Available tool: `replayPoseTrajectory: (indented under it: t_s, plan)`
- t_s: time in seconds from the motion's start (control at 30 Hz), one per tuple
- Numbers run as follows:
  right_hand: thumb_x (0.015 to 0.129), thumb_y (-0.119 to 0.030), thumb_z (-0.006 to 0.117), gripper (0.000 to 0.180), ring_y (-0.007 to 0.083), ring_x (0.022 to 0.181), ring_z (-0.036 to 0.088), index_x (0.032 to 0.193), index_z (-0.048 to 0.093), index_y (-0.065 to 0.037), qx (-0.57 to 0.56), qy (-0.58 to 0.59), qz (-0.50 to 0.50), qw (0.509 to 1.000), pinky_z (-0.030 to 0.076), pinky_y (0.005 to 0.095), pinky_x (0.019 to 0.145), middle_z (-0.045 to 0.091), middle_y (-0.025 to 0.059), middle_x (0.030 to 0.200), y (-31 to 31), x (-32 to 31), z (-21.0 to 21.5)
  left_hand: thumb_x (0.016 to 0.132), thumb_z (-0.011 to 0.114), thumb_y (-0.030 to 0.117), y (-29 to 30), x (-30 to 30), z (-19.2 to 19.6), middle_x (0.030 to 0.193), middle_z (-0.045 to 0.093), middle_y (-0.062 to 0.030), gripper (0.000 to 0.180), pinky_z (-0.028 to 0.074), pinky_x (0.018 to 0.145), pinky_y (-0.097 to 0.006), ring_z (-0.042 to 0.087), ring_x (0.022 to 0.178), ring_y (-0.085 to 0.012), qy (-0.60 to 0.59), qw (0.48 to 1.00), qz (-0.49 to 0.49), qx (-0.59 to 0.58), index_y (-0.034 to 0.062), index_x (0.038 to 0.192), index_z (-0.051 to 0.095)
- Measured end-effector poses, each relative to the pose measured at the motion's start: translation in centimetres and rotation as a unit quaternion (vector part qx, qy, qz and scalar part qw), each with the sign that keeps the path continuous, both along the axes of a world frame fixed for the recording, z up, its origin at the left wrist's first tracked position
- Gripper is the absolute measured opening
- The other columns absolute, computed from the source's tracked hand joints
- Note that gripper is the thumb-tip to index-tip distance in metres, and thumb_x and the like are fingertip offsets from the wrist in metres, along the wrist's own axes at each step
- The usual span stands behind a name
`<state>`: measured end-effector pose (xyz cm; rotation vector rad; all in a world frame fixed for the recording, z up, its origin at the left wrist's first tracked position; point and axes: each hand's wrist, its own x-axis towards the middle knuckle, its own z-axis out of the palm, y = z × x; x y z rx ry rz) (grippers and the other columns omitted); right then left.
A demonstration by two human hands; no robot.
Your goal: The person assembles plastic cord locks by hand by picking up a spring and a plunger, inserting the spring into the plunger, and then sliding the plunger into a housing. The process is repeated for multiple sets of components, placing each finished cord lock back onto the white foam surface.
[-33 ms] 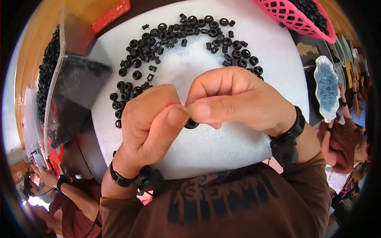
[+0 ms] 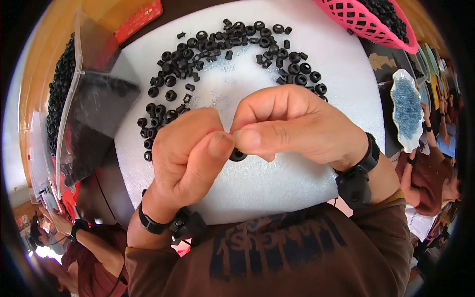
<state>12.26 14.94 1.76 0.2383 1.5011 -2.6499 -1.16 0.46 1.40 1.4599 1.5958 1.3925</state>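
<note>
My left hand [image 2: 190, 148] and my right hand [image 2: 302, 126] meet tip to tip over a white foam sheet [image 2: 277, 188], both closed in a pinch. A round black part [image 2: 238, 156] with a hole pokes out below the thumbs, gripped at the fingertips; most of it is hidden. Beyond my hands, an arc of loose black parts [image 2: 213, 44] lies on the foam, some round with holes, others small and spool-shaped. Tiny clear beads [image 2: 225, 64] are scattered inside that arc.
A clear plastic bin [image 2: 94, 104] with a heap of black parts stands at left. At the upper right is a pink lattice basket [image 2: 346, 17] of black pieces. A wavy-edged white dish [image 2: 400, 89] holds bluish beads. Other people [image 2: 428, 180] sit on both sides.
</note>
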Motion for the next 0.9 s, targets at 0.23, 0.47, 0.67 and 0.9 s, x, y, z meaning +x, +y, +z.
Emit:
replayPoseTrajectory:
  t_s: [0.23, 0.47, 0.67, 0.9]
  plan:
    - [0.086, -0.032, 0.060, 0.025, 0.0042, 0.065, 0.044, 0.082, 0.060, -0.007, 0.032, 0.014, 0.018, 0.999, 0.037, 0.0186, 0.059, 0.052, -0.0055, 0.072, -0.1, 0.0, 0.2, 0.088, 0.047, 0.018, 0.2, 0.3, -0.5, 0.061, 0.043, -0.0076, 0.027, 0.030, 0.048, -0.030, 0.040, 0.052, -0.0183, 0.059, 0.995, 0.062, 0.059, 0.0009, 0.067, 0.047]
    - [0.087, -0.031, 0.060, 0.023, 0.0051, 0.063, 0.045, 0.082, 0.061, -0.008, 0.072, 0.052, -0.072, 0.993, 0.038, 0.0194, 0.058, 0.054, -0.0043, 0.071, 0.3, 0.3, 0.2, 0.095, 0.040, 0.026, 0.1, 0.5, -0.9, 0.062, 0.043, -0.0018, 0.038, 0.028, 0.047, -0.024, 0.036, 0.053, -0.0091, -0.073, 0.993, 0.090, 0.025, 0.0039, 0.065, 0.045]
    - [0.088, -0.025, 0.057, 0.020, 0.0093, 0.056, 0.049, 0.084, 0.056, -0.005, -0.160, 0.184, -0.347, 0.906, 0.042, 0.0236, 0.055, 0.052, -0.0009, 0.063, 5.4, 1.0, 2.5, 0.096, 0.040, 0.030, 0.4, -0.1, -1.4, 0.061, 0.039, 0.0010, 0.041, 0.023, 0.045, -0.020, 0.032, 0.051, -0.0047, -0.088, 0.989, 0.102, 0.058, 0.0061, 0.064, 0.044]
    - [0.094, -0.027, 0.041, 0.031, 0.0147, 0.057, 0.041, 0.087, 0.057, -0.001, -0.252, 0.142, -0.531, 0.797, 0.040, 0.0291, 0.060, 0.049, 0.0011, 0.065, 13.8, 2.8, 4.3, 0.095, 0.043, 0.024, 0.7, 0.7, -0.9, 0.059, 0.038, 0.0047, 0.034, 0.022, 0.046, -0.019, 0.030, 0.052, -0.0017, -0.053, 0.994, 0.095, -0.012, 0.0062, 0.066, 0.046]
